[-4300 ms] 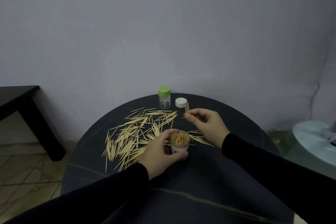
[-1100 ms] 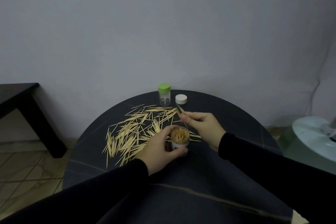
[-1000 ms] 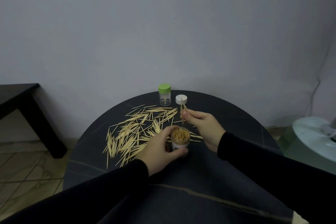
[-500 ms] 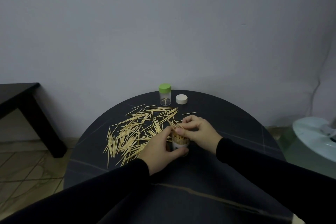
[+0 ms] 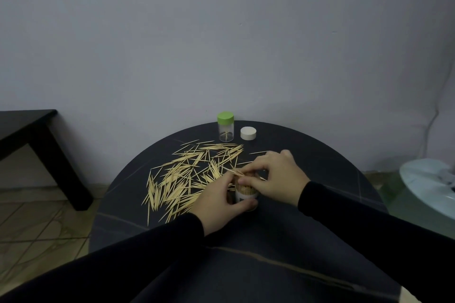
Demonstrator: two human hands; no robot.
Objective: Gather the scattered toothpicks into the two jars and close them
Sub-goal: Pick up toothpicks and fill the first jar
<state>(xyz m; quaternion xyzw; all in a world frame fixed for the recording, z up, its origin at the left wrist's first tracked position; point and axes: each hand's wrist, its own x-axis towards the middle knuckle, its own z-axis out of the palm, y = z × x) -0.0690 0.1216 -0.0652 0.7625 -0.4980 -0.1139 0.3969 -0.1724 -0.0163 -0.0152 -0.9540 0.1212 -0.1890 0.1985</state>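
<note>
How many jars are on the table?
2. The green-lidded jar stands at the table's far edge, beside a loose white lid. The open jar is held in the left hand.

Showing pale, matt wooden toothpicks (image 5: 187, 177) against a dark round tabletop (image 5: 307, 224) of smooth, faintly sheened, stone-like finish crossed by thin pale veins. Displaying a clear, glossy jar (image 5: 226, 132), whether glass or plastic not determinable, under a smooth green plastic-looking cap (image 5: 225, 117). Presenting a loose white lid (image 5: 248, 133), smooth and matt, likely plastic. Revealing a second transparent jar (image 5: 246, 195) carrying a white paper-like label. Featuring black matt cloth sleeves (image 5: 147, 253). Including a flat matt painted wall (image 5: 221, 32) and a dark, dull-finished side table (image 5: 29, 128).
</note>
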